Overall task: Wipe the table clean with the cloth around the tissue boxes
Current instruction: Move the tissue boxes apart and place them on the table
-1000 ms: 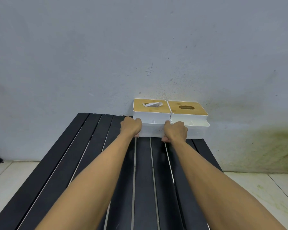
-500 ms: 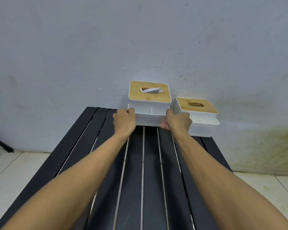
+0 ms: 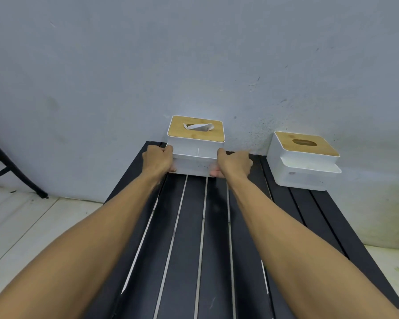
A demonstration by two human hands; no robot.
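Two white tissue boxes with bamboo lids are at the far end of a black slatted table [image 3: 217, 238]. The left tissue box [image 3: 195, 155], with a tissue sticking out of its slot, is near the table's far left corner. My left hand [image 3: 158, 161] grips its left side and my right hand [image 3: 234, 164] grips its right side, fingers under its bottom edge. The right tissue box [image 3: 302, 164] stands alone at the far right, against the wall. No cloth is in view.
A blue-grey wall [image 3: 194, 65] runs right behind the table's far edge. A black metal stand leg [image 3: 14, 171] is on the pale tiled floor [image 3: 21, 226] to the left. Floor also shows to the right of the table.
Both hands took the left tissue box from beside the right one, lifted it, and carried it leftward. A wide gap now separates the two boxes.
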